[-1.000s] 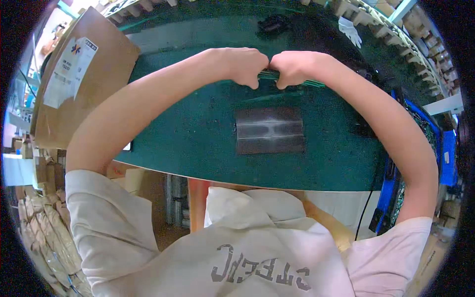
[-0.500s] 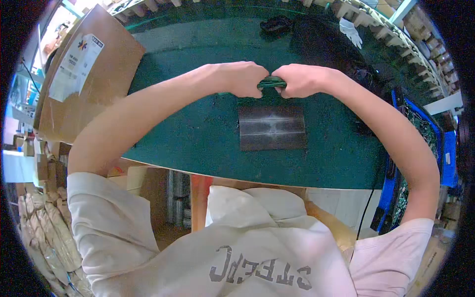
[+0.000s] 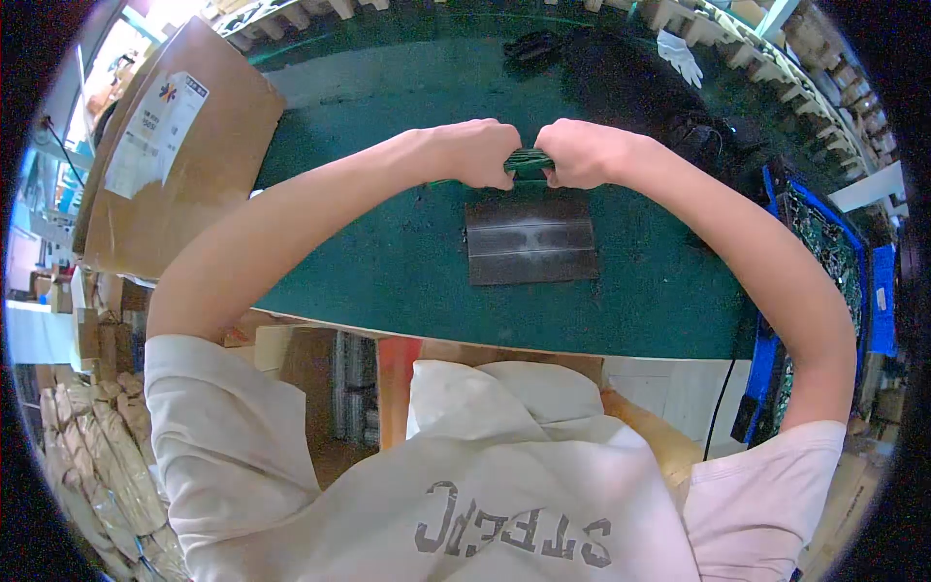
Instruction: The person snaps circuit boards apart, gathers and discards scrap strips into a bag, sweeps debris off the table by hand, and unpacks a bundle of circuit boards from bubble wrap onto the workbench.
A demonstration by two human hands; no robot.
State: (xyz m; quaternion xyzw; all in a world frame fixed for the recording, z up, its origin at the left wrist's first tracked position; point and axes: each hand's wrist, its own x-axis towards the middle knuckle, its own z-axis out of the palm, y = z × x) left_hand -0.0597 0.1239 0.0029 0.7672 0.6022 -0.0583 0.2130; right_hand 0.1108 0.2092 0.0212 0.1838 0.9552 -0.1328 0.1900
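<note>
Both fists close on a bundle of thin green strips (image 3: 529, 160), perhaps circuit boards. My left hand (image 3: 478, 152) wraps its left end and my right hand (image 3: 580, 153) its right end; only a short middle part shows between them. The hands are a small gap apart, above the green table top. Just nearer to me than the bundle, a dark rectangular plate (image 3: 530, 267) lies flat, with pale lines and a whitish worn patch on it.
A large cardboard box (image 3: 194, 184) with a white label stands on the left of the green table (image 3: 388, 272). On the right is a blue bin (image 3: 878, 301) full of small green pieces. Black cloth (image 3: 621, 82) and a white glove (image 3: 681, 58) lie at the back.
Both hands keep their grip on the green strips and have barely shifted. The whole view has moved slightly, with the plate appearing a little higher.
</note>
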